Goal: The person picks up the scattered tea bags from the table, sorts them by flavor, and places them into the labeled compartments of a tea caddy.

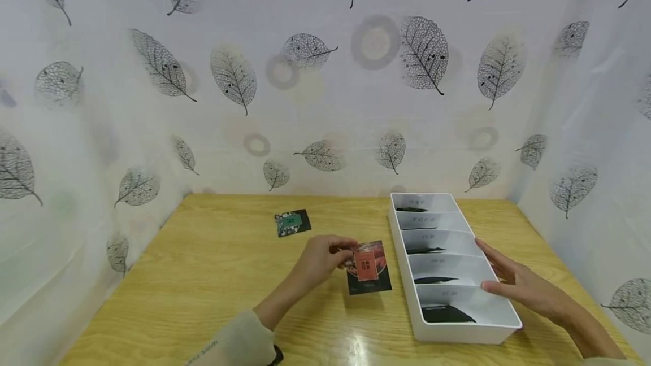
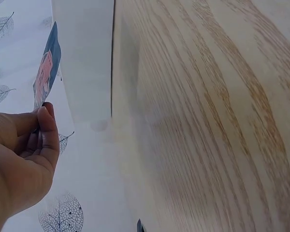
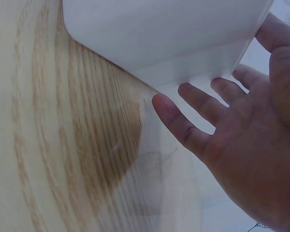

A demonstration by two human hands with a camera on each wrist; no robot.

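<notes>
A dark tea sachet with a red label (image 1: 369,269) is pinched at its upper left edge between the thumb and fingers of my left hand (image 1: 319,260). In the left wrist view the sachet (image 2: 47,72) stands up edge-on from the fingertips. Just right of it is a long white divided box (image 1: 460,333), with dark packets lying in its compartments. My right hand (image 1: 534,292) rests against the box's right side, fingers spread and fairly straight. The right wrist view shows those fingertips right at the white wall (image 3: 159,34).
Another sachet with a green label (image 1: 292,222) lies flat farther back on the wooden table (image 1: 203,264). Leaf-printed sheeting (image 1: 315,106) hangs behind the table and along both sides. Small printed labels mark the box's compartments.
</notes>
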